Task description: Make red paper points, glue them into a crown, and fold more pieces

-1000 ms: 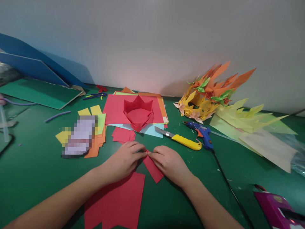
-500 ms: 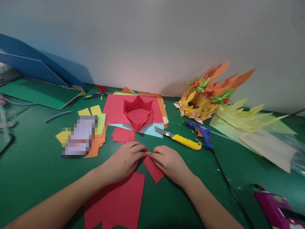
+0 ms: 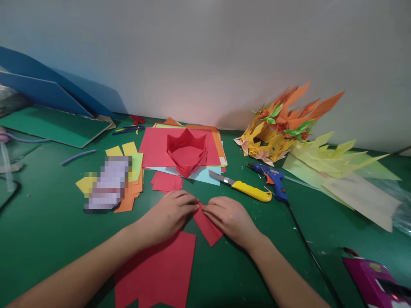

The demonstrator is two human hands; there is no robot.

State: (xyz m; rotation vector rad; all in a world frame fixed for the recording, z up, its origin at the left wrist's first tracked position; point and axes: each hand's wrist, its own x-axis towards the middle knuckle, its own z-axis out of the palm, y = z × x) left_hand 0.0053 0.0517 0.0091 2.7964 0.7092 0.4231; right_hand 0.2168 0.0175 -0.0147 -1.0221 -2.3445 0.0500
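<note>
A small piece of red paper lies slanted on the green table between my hands. My left hand pinches its upper tip, fingers bent together. On the other side of that tip, my right hand has thumb and fingers pressed on the paper's edge. The fingers cover the top of the piece. Below my left forearm rests a larger red sheet with notches cut in its near edge. Just beyond my left hand are small red paper pieces. A red paper crown stands farther back.
A yellow utility knife, blade out, and a blue glue gun lie right of my hands. Decorated paper crowns stand behind them. Orange cut pieces are at left, a blurred item on them. A magenta device sits near right.
My right hand has shifted very slightly to the right along the small red piece. My left hand keeps its pinch in nearly the same spot.
</note>
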